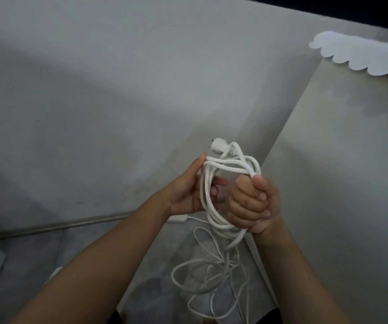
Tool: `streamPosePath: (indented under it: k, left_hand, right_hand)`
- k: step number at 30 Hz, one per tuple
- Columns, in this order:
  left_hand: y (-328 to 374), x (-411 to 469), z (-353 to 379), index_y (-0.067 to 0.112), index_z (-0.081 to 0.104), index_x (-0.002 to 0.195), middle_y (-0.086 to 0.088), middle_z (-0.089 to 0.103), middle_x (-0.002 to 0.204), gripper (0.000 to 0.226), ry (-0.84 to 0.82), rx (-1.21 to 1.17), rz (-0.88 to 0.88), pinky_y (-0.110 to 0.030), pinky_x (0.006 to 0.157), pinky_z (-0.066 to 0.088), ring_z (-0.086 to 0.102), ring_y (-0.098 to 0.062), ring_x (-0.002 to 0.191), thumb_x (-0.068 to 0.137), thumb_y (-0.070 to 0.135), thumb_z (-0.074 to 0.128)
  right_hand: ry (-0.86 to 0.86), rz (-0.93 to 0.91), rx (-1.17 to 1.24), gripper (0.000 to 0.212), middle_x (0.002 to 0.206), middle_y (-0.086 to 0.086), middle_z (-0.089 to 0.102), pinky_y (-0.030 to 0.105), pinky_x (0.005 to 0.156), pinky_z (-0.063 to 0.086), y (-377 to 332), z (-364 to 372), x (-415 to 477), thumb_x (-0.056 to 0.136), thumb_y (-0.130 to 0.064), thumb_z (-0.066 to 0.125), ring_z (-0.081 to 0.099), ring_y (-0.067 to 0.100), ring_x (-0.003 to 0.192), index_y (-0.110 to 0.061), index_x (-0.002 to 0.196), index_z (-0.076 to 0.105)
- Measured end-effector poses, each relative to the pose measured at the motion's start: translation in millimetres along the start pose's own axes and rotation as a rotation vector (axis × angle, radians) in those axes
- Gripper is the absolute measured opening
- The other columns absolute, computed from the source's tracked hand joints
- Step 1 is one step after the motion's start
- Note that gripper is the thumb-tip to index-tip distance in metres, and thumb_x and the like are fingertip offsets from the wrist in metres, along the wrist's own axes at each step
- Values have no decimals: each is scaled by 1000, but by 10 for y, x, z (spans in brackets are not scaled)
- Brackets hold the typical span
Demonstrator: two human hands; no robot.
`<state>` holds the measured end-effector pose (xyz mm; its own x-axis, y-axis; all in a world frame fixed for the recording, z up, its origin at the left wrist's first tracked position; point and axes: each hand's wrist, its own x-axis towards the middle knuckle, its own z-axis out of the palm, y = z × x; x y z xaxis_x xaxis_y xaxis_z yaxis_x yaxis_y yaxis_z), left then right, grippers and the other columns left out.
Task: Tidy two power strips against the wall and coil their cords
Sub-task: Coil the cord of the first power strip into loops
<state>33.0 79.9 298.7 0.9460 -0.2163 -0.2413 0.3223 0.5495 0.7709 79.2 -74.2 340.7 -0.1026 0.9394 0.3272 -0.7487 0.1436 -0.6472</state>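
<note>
Because a thick cord springs open the moment it is let go, the right hand (252,204) is closed in a fist round one side of the white cord bundle (214,202), thumb pressed on top, pinning the stacked turns together. Its forearm comes up from the lower right with the wrist held straight, knuckles toward the left hand.

Nearest the camera, below both wrists, a thinner cord (202,277) lies in loose, overlapping loops on the grey floor (36,249), not yet gathered; it looks like the second strip's lead, though where it ends cannot be told. One thick strand drops from under the right fist into that tangle.

Just left of the fist, the left hand (188,190) is half open, palm turned toward the bundle. Its thumb rests on the top strands and its fingers reach behind the turns, apparently steadying and shaping the coil rather than clamping it. The two hands sit close together, either side of the loops.

Above the hands, the plug (217,146) sticks out of the coil's top with its pins pointing up and left, so the free end seems nearly wound in.

Beyond the left wrist, a white power strip (179,218) lies on the floor at the foot of the pale wall (118,90).
</note>
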Motion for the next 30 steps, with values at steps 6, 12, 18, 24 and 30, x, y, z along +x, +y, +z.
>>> streamPosePath:
  k: [6, 12, 18, 24, 30]
  left_hand:
    - [198, -224, -50, 9, 68, 62, -5, 66, 60, 53, -163, -14, 52, -31, 72, 56, 66, -18, 61, 55, 60, 80]
    - [160, -234, 51, 6, 59, 68, -5, 61, 56, 42, -268, -90, 54, -33, 80, 54, 66, -23, 67, 81, 46, 65]
    - [184, -96, 95, 18, 44, 50, 9, 31, 31, 53, -38, -53, -89, -23, 52, 44, 33, -7, 29, 83, 59, 49]
    - [300, -53, -73, 19, 40, 41, 9, 26, 29, 59, 311, 70, -167, -13, 39, 31, 26, -5, 24, 80, 62, 52]
    - [353, -107, -277, 17, 44, 37, 7, 26, 27, 57, 380, 54, -122, -12, 37, 34, 27, -6, 22, 89, 40, 41]
  right_hand:
    - [185, 28, -57, 21, 46, -5, 38, 22, 49, 43, -92, -71, -134, 88, -18, 61, 42, 8, 37, -12, 71, 50]
    - [931, 25, -584, 25, 50, 2, 42, 24, 46, 43, -169, -225, -277, 80, -5, 58, 46, 16, 44, -15, 59, 47]
    - [1337, -53, -642, 18, 43, 0, 42, 21, 40, 44, 67, -364, -106, 89, -9, 63, 47, 12, 35, -11, 74, 53]
    - [1195, -67, -435, 31, 40, -8, 28, 17, 33, 26, 158, -264, 110, 92, -17, 57, 26, 4, 30, -19, 65, 44]
    - [765, -4, -216, 27, 33, -8, 27, 19, 34, 30, 303, 27, 302, 80, -22, 59, 25, 4, 27, -13, 58, 45]
